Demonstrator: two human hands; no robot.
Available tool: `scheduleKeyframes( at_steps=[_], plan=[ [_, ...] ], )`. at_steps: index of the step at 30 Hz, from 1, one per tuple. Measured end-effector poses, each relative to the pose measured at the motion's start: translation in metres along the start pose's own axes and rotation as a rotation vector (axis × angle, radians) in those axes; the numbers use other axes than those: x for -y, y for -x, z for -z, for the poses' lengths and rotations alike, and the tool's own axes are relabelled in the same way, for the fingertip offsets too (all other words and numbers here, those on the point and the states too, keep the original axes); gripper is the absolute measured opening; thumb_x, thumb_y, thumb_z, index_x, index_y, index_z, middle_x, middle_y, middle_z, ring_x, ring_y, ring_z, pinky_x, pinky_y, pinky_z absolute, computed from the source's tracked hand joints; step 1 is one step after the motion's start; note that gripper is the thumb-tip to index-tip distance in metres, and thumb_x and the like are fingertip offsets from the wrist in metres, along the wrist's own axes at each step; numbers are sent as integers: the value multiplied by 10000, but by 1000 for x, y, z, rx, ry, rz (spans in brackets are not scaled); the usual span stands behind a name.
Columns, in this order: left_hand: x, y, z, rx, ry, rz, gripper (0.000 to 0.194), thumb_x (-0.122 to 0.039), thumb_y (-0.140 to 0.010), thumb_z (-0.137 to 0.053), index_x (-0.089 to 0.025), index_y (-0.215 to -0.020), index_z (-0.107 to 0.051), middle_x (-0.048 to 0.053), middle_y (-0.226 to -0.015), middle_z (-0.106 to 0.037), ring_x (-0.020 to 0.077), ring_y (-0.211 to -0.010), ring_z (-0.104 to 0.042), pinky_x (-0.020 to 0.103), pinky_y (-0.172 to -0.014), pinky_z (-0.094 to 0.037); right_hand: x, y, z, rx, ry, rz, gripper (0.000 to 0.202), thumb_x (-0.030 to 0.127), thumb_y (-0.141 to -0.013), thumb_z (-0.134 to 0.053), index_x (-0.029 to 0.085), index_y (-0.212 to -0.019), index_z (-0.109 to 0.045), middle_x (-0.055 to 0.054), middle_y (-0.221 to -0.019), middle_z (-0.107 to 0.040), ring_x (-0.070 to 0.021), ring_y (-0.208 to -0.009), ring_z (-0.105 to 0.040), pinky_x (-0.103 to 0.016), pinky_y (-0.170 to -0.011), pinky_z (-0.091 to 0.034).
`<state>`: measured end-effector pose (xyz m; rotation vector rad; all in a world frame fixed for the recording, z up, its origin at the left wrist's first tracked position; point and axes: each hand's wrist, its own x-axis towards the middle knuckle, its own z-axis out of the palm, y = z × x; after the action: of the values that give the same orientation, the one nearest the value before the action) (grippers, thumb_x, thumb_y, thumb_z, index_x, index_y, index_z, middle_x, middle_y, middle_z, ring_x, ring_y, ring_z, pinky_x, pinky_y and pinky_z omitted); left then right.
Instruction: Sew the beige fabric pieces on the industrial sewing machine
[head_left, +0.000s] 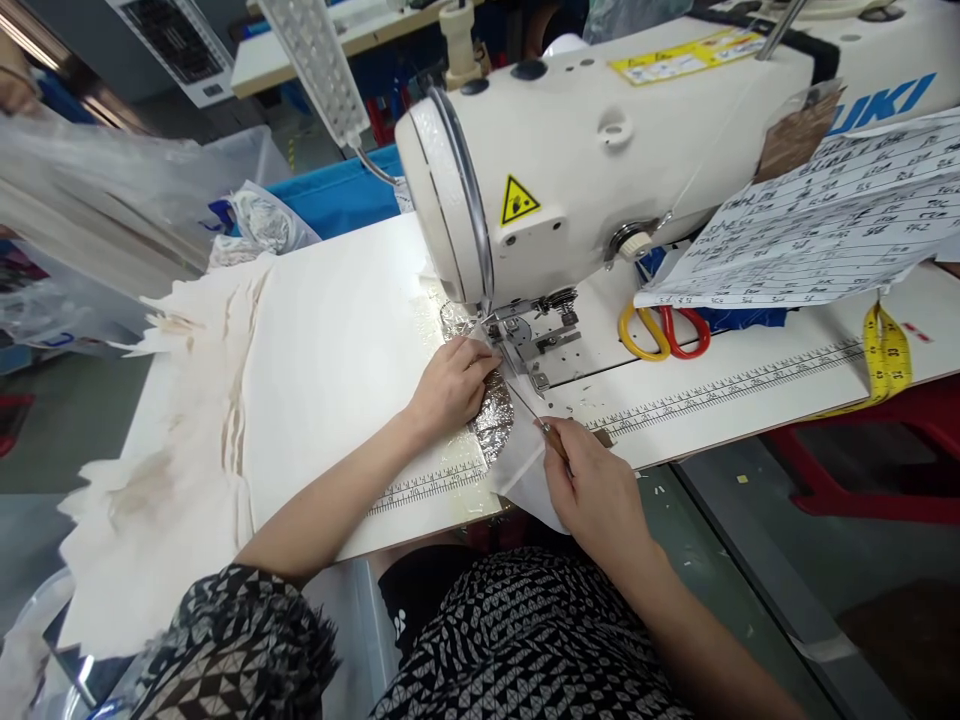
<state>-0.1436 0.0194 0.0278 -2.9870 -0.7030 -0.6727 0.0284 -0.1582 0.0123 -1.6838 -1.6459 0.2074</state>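
Observation:
A white sewing machine [562,170] stands over the table, its presser foot and needle area [499,325] low above the work. My left hand [454,385] is beside the foot, fingers pressed together on a shiny silver-brown piece [495,420] and the edge of a thin white fabric [529,475]. My right hand [596,480] is wrapped round the brown handle of a thin metal pointed tool [556,440]. The tool's shaft points up and left towards the foot, over the white fabric, which hangs past the table's front edge.
Yellow-and-red-handled scissors [664,333] lie right of the foot. A handwritten sheet [817,215] and a yellow tape measure [887,355] are further right. Cream leather-like pieces [172,440] cover the table's left end. A ruler strip [727,388] runs along the front. Behind is a blue cloth [337,190].

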Motion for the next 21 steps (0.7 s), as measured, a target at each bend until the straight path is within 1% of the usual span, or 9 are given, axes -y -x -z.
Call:
scheduleKeyframes(
  at_steps=[3,6,9,12,15,18,21],
  plan=[
    [1,-1,0,5,-11,8,357,-46,-986,-446,-154,-1160,-738,134,-1141,-707,284,-1056,-666,503,-889,-610,1,-6,-5,18,44,-8,292,171,-1024,-423,176,-1173,-675,-91,-1101,-808,-209,-778,-749,-293,-578,-528],
    [2,-1,0,-4,-13,10,350,-61,-977,-466,-145,-1177,-741,151,-1148,-708,301,-1080,-659,529,-913,-599,2,-13,-8,26,83,1,310,150,-1008,-423,164,-1178,-682,-93,-1105,-809,-210,-801,-754,-289,-592,-520],
    [0,0,1,11,8,28,353,-71,-977,-472,-156,-1183,-747,150,-1158,-709,299,-1080,-658,534,-924,-594,4,-21,-9,67,128,-14,321,136,-993,-439,164,-1188,-692,-86,-1107,-811,-204,-813,-755,-276,-594,-501],
    [-1,0,2,36,24,37,349,-81,-990,-466,-168,-1171,-751,148,-1177,-708,295,-1089,-659,522,-920,-599,7,-28,-9,124,182,-41,340,127,-980,-458,169,-1214,-702,-80,-1125,-812,-191,-757,-741,-272,-569,-468],
    [-1,-1,2,57,5,36,334,-88,-1002,-464,-167,-1159,-747,155,-1197,-702,301,-1126,-655,509,-911,-603,9,-34,-8,152,229,-50,340,134,-975,-477,171,-1217,-712,-81,-1111,-816,-187,-716,-732,-272,-540,-437],
    [-1,-2,3,67,-40,37,313,-112,-1021,-461,-151,-1163,-737,163,-1204,-692,306,-1148,-650,499,-914,-604,8,-36,-7,141,232,-37,326,148,-977,-475,174,-1192,-720,-87,-1089,-819,-186,-682,-725,-274,-515,-420],
    [-3,-3,5,76,-71,42,326,-129,-1034,-442,-113,-1197,-723,178,-1204,-685,306,-1147,-644,488,-921,-604,7,-37,-7,101,135,16,314,173,-982,-456,175,-1160,-714,-94,-1078,-821,-193,-704,-738,-271,-521,-448]
  ],
)
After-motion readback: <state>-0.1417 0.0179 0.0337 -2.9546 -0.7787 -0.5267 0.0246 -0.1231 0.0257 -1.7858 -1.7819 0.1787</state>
